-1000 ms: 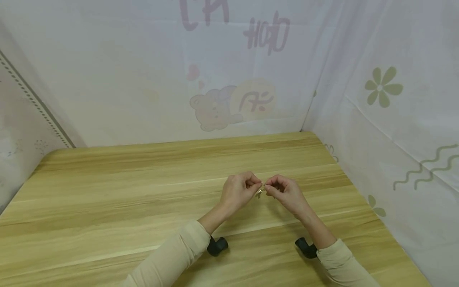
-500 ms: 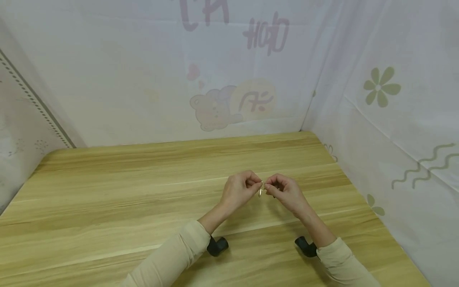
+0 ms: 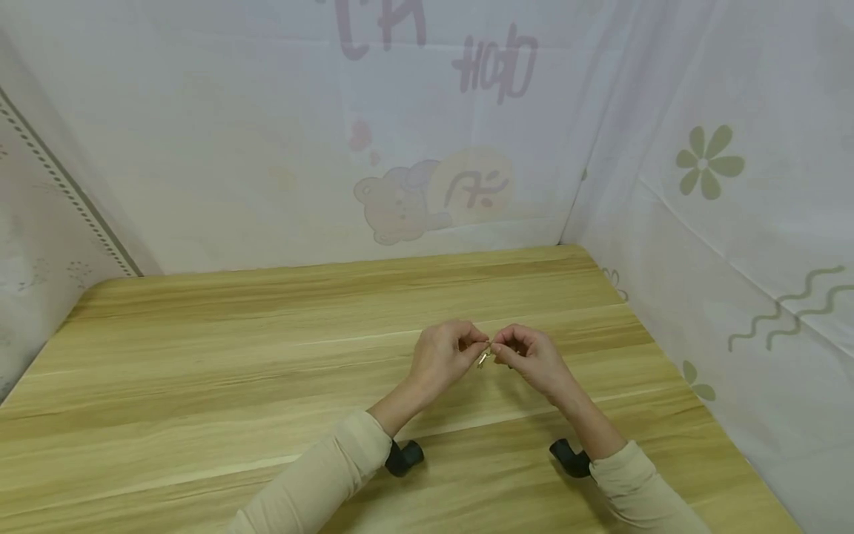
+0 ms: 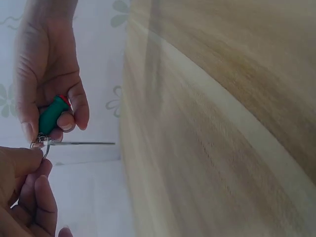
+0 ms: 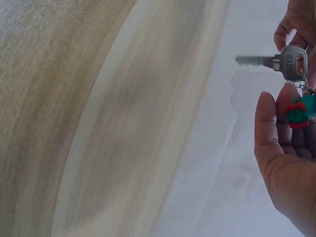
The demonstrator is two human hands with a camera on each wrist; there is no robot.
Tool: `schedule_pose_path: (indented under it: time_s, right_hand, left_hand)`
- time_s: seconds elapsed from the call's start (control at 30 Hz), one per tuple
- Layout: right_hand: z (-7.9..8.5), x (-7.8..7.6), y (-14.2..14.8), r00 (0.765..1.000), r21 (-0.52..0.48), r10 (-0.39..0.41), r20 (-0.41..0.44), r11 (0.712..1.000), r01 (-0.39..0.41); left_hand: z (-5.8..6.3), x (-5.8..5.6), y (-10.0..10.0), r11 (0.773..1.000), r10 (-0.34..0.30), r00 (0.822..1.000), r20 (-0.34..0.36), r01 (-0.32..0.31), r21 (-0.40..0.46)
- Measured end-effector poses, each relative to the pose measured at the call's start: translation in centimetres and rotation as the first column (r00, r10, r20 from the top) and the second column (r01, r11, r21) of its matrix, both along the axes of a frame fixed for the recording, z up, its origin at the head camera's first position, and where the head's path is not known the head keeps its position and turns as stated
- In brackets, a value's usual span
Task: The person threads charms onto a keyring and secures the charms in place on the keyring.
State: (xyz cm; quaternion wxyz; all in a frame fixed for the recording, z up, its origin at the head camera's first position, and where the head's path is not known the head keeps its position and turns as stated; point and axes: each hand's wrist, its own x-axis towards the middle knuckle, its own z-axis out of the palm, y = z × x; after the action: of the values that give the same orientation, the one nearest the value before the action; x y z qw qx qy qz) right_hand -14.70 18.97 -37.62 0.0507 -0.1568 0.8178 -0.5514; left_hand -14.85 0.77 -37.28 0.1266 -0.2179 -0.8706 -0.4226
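Note:
Between the two hands, above the table, a metal key (image 5: 292,64) hangs from a split key ring (image 4: 47,154). My left hand (image 3: 440,356) pinches that ring between thumb and forefinger. Opposite it, fingertips almost meeting, my right hand (image 3: 537,363) holds a small green keychain charm (image 4: 52,115) with a red end. The right thumb pinches close to where the charm's short chain (image 5: 302,86) joins the ring. In the left wrist view the key's blade points out sideways; the head view shows it as a small golden shape under the fingertips.
The wood-grain table (image 3: 233,356) spreads beneath both forearms. Black wrist mounts (image 3: 405,458) protrude below each wrist. Printed fabric walls (image 3: 267,148) enclose the table at the back and sides.
Both hands stay nearly in place with small finger movements. The key swings under the fingertips, hanging straighter half a second ago and slanting left now.

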Motion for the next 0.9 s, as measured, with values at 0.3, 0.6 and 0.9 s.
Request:
schedule_pose_path:
  time_s: [0.3, 0.6, 0.9]
  right_hand:
    - [0.19, 0.16, 0.07, 1.0, -0.019, -0.013, 0.015, 1.0, 0.013]
    - [0.34, 0.13, 0.07, 1.0, 0.003, -0.019, 0.014, 1.0, 0.019]
    - [0.33, 0.05, 0.02, 1.0, 0.006, 0.006, -0.004, 1.0, -0.006]
  left_hand:
    - [0.03, 0.02, 0.02, 0.992, -0.02, 0.992, 0.126, 0.004, 0.13]
    - [-0.05, -0.15, 0.18, 0.999, -0.05, 0.996, -0.07, 0.048, -0.019]
    - [0.18, 0.0, 0.03, 0.999, -0.005, 0.996, -0.092, 0.002, -0.033]
